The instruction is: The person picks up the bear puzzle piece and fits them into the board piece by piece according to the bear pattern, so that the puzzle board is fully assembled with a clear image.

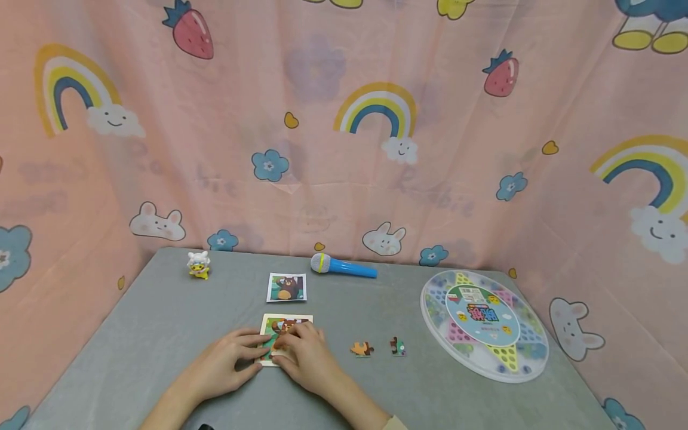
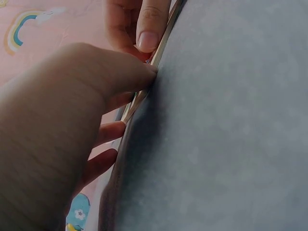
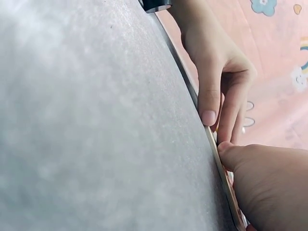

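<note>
A small wooden jigsaw puzzle with a bear picture lies in its pale frame near the table's front. My left hand holds the frame's left side, its thumb at the near corner and its fingertips along the edge. From the right, my right hand reaches over the puzzle with bent fingers, thumb and forefinger down on its lower part. These fingers hide much of the picture, and I cannot tell whether they pinch a piece. Two loose pieces, an orange-brown puzzle piece and a green-and-brown puzzle piece, lie to the right.
Behind the puzzle lies a square bear picture card. A blue toy microphone and a small white-and-yellow figurine are at the back of the grey table. A round Chinese checkers board lies at the right, and a pink patterned curtain hangs behind.
</note>
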`<state>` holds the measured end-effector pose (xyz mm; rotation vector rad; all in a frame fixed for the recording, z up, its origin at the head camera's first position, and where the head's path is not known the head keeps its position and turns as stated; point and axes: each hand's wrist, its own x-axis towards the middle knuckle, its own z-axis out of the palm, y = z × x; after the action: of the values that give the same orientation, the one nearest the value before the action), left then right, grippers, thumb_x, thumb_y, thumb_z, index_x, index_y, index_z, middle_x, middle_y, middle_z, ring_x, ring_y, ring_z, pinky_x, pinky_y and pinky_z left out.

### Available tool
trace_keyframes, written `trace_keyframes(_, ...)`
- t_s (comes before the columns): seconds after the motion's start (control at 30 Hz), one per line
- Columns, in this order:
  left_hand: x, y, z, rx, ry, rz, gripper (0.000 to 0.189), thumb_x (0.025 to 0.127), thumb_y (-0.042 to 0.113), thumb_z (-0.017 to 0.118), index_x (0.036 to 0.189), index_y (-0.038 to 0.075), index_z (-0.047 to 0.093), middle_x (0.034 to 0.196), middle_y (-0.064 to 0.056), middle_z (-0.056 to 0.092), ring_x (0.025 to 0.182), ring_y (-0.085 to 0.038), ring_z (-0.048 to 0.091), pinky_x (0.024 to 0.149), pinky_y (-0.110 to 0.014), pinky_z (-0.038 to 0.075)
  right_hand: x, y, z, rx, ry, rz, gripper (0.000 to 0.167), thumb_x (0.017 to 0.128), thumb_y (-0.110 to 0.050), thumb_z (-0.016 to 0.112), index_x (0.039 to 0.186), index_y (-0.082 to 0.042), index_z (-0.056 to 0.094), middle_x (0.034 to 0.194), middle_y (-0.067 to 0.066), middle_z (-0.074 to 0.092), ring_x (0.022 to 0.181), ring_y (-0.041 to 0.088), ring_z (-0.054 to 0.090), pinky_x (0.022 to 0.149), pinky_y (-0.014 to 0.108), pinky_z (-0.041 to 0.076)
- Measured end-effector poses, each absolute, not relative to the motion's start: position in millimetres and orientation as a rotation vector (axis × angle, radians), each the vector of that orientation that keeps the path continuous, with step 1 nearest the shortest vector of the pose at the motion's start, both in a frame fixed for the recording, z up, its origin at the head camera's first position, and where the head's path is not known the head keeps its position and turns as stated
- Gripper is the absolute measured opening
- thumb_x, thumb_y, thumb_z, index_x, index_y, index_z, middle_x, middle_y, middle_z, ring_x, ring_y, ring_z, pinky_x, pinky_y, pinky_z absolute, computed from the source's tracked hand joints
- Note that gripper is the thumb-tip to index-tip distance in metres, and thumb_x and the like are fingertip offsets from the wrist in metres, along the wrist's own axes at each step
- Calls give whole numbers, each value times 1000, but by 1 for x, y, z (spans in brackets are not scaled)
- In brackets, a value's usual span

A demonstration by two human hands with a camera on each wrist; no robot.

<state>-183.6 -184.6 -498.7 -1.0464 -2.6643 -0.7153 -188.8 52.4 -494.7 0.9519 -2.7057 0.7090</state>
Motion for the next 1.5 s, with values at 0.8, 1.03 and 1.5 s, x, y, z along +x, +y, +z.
trace_keyframes(0.8,-177,-183,-503,-955,-2738,-769,43,97,32,80,136,14,75,147,-1,66,134,-30,61,102,-57,55,-188,53,-496,961,-2773,716,11,98,-35,78,108,-28,79,112,-9,65,111,10,54,90,34,42)
trace_keyframes(1.03,-180,-182,-504,-946,-2740,-763,43,96,32,80,136,15,75,146,-1,66,134,-31,61,102,-57,55,-190,56,-484,967,-2864,738,19,97,-35,79,113,-26,78,117,-9,67,114,10,54,94,37,43)
trace_keyframes(1.5,-180,-182,-499,-948,-2739,-754,41,97,32,80,133,13,76,147,-2,65,135,-33,61,103,-58,54,-207,120,-460,747,-2840,1014,29,99,-22,77,125,-8,73,123,5,67,121,26,58,104,53,51)
